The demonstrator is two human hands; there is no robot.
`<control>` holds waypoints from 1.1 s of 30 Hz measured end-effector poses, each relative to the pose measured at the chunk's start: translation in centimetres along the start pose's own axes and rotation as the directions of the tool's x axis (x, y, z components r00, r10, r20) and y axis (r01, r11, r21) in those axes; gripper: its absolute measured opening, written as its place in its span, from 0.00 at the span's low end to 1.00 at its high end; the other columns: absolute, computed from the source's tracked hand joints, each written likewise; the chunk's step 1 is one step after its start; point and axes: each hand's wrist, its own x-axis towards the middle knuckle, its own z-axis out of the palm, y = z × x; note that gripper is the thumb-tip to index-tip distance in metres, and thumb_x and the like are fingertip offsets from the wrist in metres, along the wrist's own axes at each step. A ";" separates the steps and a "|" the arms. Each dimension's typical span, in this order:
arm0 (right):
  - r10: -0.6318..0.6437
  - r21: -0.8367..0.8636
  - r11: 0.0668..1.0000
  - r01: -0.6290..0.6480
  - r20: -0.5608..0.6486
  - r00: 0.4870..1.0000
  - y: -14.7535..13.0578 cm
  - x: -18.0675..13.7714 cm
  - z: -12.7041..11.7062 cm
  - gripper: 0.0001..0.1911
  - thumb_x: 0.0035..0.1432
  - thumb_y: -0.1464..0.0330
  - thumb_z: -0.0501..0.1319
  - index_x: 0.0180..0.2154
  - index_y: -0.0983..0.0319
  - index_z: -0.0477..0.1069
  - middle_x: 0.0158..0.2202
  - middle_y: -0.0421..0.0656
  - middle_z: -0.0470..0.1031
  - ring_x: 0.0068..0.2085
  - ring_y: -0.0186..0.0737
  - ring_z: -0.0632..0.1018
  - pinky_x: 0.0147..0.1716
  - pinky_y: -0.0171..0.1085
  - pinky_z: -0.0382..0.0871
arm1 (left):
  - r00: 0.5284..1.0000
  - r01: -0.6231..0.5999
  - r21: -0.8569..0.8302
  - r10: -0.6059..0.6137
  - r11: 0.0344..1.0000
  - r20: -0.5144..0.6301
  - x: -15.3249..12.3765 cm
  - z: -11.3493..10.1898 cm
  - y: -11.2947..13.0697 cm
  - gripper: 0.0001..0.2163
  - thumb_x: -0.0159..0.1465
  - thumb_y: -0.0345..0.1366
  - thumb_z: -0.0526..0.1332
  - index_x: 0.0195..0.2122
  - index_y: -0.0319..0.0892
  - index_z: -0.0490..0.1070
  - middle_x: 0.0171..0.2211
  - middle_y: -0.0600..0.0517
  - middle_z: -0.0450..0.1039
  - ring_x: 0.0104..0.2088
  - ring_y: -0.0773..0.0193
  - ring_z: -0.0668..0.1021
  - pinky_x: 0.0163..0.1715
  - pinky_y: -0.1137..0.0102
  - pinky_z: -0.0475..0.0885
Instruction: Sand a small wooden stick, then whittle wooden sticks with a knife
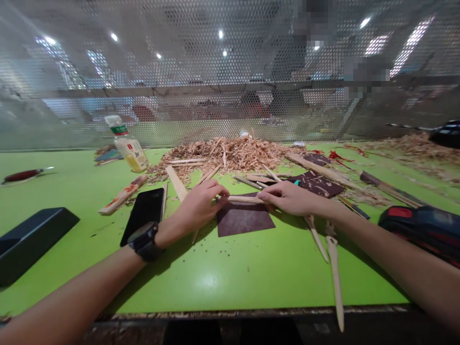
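A slim pale wooden stick (244,199) lies level between my two hands, over a dark brown sheet of sandpaper (246,221) on the green table. My left hand (203,203), with a black watch on its wrist, pinches the stick's left end. At the other end, my right hand (287,197) closes its thumb and fingers on the stick. Whether the stick touches the sheet I cannot tell. Just below my right forearm are carved wooden pieces, one a long pointed pin (336,282) that sticks out past the table's front edge.
Behind my hands rises a heap of wood shavings (223,153) before a perforated metal screen (215,110). A phone (143,213), a bottle (129,148) and a dark block (32,242) stand left. At right are a second sandpaper sheet (319,184) and a black-and-red tool (420,230).
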 end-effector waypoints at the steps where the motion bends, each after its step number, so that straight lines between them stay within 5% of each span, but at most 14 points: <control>1: -0.003 -0.012 1.000 0.003 -0.016 1.000 0.2 0.0 -0.1 0.30 0.73 0.46 0.52 0.31 0.59 0.76 0.28 0.41 0.76 0.29 0.39 0.72 0.32 0.39 0.62 | 1.000 0.010 0.005 -0.010 1.000 0.004 0.0 0.0 -0.1 0.03 0.71 0.32 0.64 0.42 0.40 0.77 0.42 0.46 0.77 0.44 0.55 0.77 0.44 0.62 0.72; 7: -0.030 -0.039 0.999 0.026 -0.108 0.994 0.3 0.1 -0.2 0.28 0.74 0.48 0.52 0.46 0.59 0.82 0.34 0.43 0.80 0.31 0.40 0.73 0.32 0.39 0.60 | 0.999 0.020 0.023 -0.021 1.000 0.032 0.0 0.2 -0.4 0.06 0.72 0.37 0.64 0.43 0.40 0.76 0.42 0.46 0.78 0.42 0.56 0.77 0.42 0.62 0.72; 15: -0.033 -0.009 0.999 0.032 -0.111 0.993 0.0 -0.1 -0.3 0.26 0.71 0.49 0.58 0.55 0.58 0.82 0.48 0.48 0.84 0.41 0.45 0.79 0.39 0.42 0.69 | 0.998 -0.017 0.033 0.015 0.999 0.064 0.0 0.2 0.1 0.12 0.75 0.43 0.61 0.47 0.40 0.78 0.42 0.45 0.80 0.45 0.53 0.78 0.45 0.59 0.71; 24: -0.126 -0.102 0.987 0.121 -0.048 0.991 -0.2 0.1 0.5 0.18 0.69 0.53 0.63 0.45 0.59 0.84 0.45 0.47 0.85 0.44 0.48 0.81 0.44 0.45 0.72 | 0.991 -0.030 -0.012 0.031 0.999 0.129 -0.3 0.6 0.5 0.13 0.76 0.43 0.59 0.43 0.40 0.79 0.41 0.45 0.78 0.43 0.54 0.78 0.43 0.62 0.71; 33: -0.225 -0.207 0.958 0.197 -0.123 0.967 -0.9 0.2 1.8 0.13 0.69 0.59 0.65 0.45 0.59 0.84 0.43 0.48 0.84 0.44 0.47 0.80 0.45 0.45 0.71 | 0.981 -0.037 -0.065 0.048 0.997 0.190 -0.5 0.4 1.3 0.15 0.74 0.49 0.61 0.46 0.42 0.78 0.42 0.45 0.78 0.44 0.54 0.78 0.45 0.62 0.71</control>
